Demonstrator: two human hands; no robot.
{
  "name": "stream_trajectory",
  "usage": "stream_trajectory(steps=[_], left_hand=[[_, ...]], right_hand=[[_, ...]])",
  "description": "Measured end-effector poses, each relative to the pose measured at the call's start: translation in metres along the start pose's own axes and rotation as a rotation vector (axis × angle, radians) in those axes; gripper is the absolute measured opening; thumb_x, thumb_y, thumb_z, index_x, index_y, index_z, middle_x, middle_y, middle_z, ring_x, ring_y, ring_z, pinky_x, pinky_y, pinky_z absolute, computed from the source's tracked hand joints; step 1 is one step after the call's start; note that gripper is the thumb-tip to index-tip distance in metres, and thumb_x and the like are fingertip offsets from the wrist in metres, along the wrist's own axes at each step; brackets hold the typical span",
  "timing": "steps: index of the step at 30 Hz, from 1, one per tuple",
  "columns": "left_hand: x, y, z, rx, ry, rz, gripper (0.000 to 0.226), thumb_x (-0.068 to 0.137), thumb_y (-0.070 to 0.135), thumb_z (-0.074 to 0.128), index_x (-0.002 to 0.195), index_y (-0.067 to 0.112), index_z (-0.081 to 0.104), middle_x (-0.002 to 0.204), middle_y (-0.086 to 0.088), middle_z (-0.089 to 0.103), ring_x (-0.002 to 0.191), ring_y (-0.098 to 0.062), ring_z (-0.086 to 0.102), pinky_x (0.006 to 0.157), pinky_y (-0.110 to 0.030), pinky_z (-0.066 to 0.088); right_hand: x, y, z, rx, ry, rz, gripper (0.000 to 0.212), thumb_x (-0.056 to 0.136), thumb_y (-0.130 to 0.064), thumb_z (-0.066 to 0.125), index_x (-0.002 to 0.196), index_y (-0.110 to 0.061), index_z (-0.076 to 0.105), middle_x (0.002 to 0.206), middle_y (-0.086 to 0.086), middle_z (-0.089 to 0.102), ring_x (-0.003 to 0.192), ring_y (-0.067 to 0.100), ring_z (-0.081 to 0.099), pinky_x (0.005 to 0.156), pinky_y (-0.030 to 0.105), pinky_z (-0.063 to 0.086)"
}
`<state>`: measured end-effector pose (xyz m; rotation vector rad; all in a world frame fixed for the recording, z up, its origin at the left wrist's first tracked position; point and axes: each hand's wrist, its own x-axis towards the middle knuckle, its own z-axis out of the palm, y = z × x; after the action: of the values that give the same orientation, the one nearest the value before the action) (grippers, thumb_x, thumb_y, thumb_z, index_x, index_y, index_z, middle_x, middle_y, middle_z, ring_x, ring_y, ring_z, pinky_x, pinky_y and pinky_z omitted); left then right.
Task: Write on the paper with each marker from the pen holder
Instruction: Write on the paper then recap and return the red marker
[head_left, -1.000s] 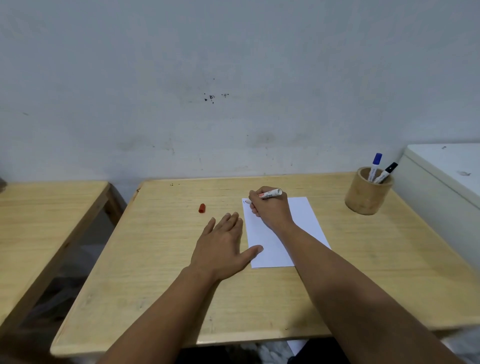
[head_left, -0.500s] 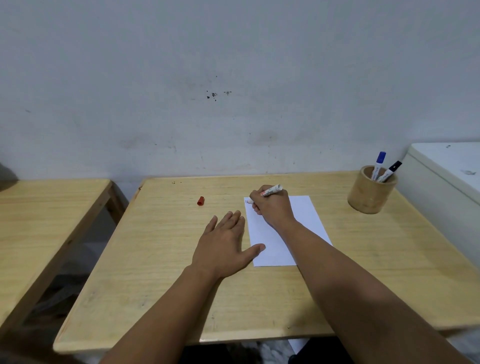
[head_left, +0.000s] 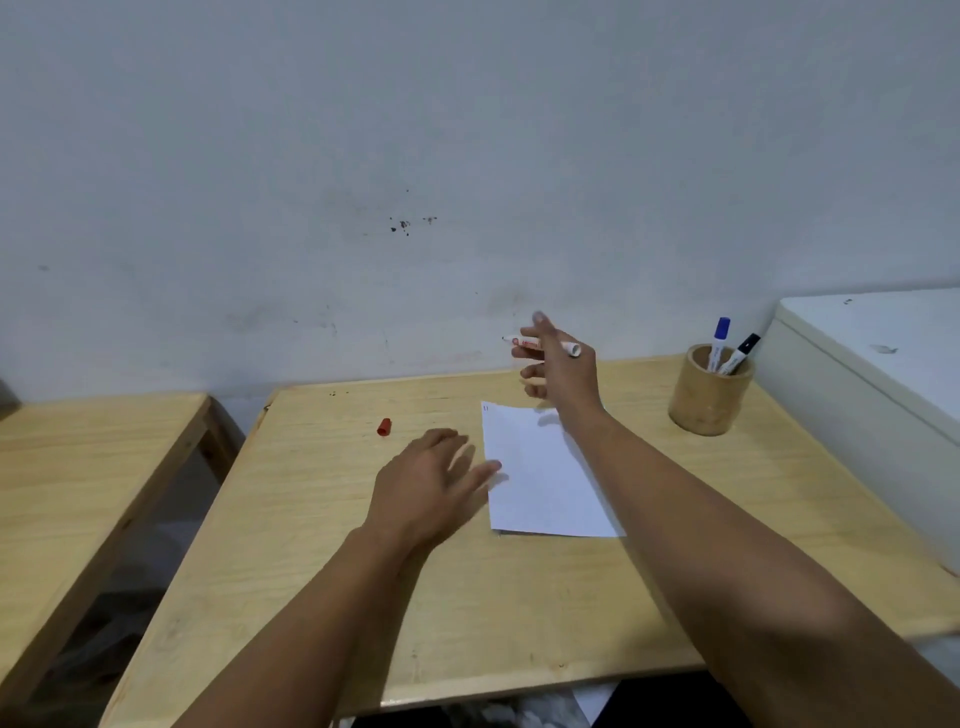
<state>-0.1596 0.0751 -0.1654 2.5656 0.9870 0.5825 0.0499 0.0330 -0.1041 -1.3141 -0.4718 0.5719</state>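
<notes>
Two hands are showing over the wooden table (head_left: 519, 613). Right hand (head_left: 563, 369) is hovering above the table's far edge, clear of the paper (head_left: 545, 478), pinching the uncapped red marker (head_left: 540, 344) between thumb and fingers; marker is lying roughly level, tip pointing left, other fingers spreading loosely. Left hand (head_left: 426, 483) is floating palm down just left of the paper, fingers loose and blurred, holding nothing; thumb tip is sitting at the paper's left edge, contact unclear.

Paper is lying flat mid-table, slightly skewed, with a small mark at its far-left corner. Its right part is passing under the right forearm. Near edge is sitting well back from the table's front edge.

Red cap (head_left: 384, 426) is lying on the table left of the paper, well apart from both hands, with open wood around it.

Bamboo pen holder (head_left: 709, 395) is standing near the far-right corner, holding a blue-capped marker (head_left: 720, 338) and a black-capped marker (head_left: 742, 352), both leaning right. White cabinet (head_left: 878, 374) is crowding the table's right edge just beside the holder. Wall (head_left: 467, 156) is closing off the far edge. Second wooden table (head_left: 78, 467) is sitting to the left across a gap.
</notes>
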Motion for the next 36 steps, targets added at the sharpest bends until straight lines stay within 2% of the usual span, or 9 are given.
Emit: stream_trajectory(steps=[3,6,12,15,18,20,24,29,36], left_hand=[[0.025,-0.016,-0.014,0.088,0.230,-0.063,0.053,0.089,0.062,0.051,0.122,0.026,0.070,0.124,0.007,0.064,0.115,-0.022,0.057,0.085,-0.038,0.052],[0.050,-0.040,-0.024,0.187,0.133,-0.235,0.040,0.098,0.040,0.050,0.130,0.022,0.066,0.129,-0.008,0.061,0.119,-0.033,0.052,0.089,-0.047,0.051],[0.067,-0.062,-0.017,0.205,0.018,-0.308,0.028,0.099,0.022,0.052,0.109,0.015,0.077,0.110,-0.010,0.066,0.100,-0.034,0.063,0.081,-0.041,0.054],[0.073,-0.047,-0.022,-0.032,0.033,-0.362,0.019,0.094,0.017,0.063,0.103,0.015,0.079,0.106,-0.008,0.076,0.099,-0.031,0.069,0.084,-0.035,0.054],[0.078,-0.013,-0.033,-0.579,0.113,-0.456,0.015,0.094,0.011,0.066,0.103,0.011,0.078,0.100,-0.008,0.077,0.090,-0.025,0.072,0.090,-0.039,0.058],[0.078,0.012,-0.043,-0.868,0.133,-0.489,0.010,0.094,0.010,0.068,0.096,0.011,0.077,0.091,-0.004,0.073,0.083,-0.020,0.066,0.081,-0.035,0.054],[0.078,0.046,-0.061,-1.164,0.179,-0.554,0.002,0.090,0.013,0.075,0.088,0.012,0.076,0.084,-0.004,0.071,0.083,-0.018,0.067,0.076,-0.029,0.052],[0.073,0.077,-0.077,-1.334,0.214,-0.513,0.006,0.090,0.008,0.075,0.095,0.005,0.073,0.087,-0.010,0.075,0.082,-0.019,0.073,0.072,-0.027,0.054],[0.069,0.110,-0.079,-1.272,0.169,-0.420,0.008,0.090,0.012,0.076,0.095,0.007,0.073,0.091,-0.011,0.078,0.087,-0.020,0.075,0.082,-0.032,0.056]], right_hand=[[0.002,-0.012,-0.011,0.033,0.033,0.058,0.042,0.105,-0.042,0.053,0.099,-0.011,0.081,0.073,0.005,0.072,0.044,0.011,0.047,0.046,0.021,0.037],[-0.001,-0.014,-0.024,0.004,0.022,0.062,0.012,0.098,-0.026,0.069,0.098,-0.015,0.074,0.081,0.007,0.079,0.047,0.011,0.049,0.047,0.022,0.037],[-0.015,-0.009,-0.047,-0.058,-0.108,0.171,0.015,0.086,-0.007,0.084,0.096,-0.015,0.076,0.100,0.015,0.083,0.058,0.011,0.062,0.052,0.023,0.044],[-0.023,-0.003,-0.051,-0.141,-0.111,0.169,0.017,0.086,-0.001,0.082,0.092,-0.015,0.075,0.086,0.006,0.073,0.054,0.009,0.061,0.049,0.021,0.043],[-0.037,0.000,-0.050,-0.164,-0.137,0.120,0.020,0.084,-0.004,0.083,0.102,-0.013,0.081,0.078,-0.002,0.072,0.058,0.012,0.058,0.049,0.022,0.042],[-0.046,-0.001,-0.049,-0.186,-0.154,0.057,0.014,0.082,-0.010,0.088,0.095,-0.014,0.084,0.073,-0.008,0.072,0.060,0.010,0.057,0.051,0.023,0.042],[-0.060,-0.012,-0.051,-0.208,-0.131,-0.055,0.014,0.083,-0.004,0.087,0.081,-0.014,0.077,0.070,-0.003,0.068,0.051,0.003,0.055,0.049,0.014,0.040],[-0.072,-0.027,-0.063,-0.174,-0.123,-0.147,0.021,0.087,-0.001,0.083,0.108,-0.003,0.082,0.077,-0.006,0.071,0.055,-0.004,0.060,0.053,0.009,0.042],[-0.078,-0.046,-0.076,-0.198,-0.087,-0.211,0.020,0.087,-0.005,0.084,0.107,-0.005,0.084,0.080,-0.006,0.074,0.057,-0.006,0.062,0.054,0.010,0.043]])
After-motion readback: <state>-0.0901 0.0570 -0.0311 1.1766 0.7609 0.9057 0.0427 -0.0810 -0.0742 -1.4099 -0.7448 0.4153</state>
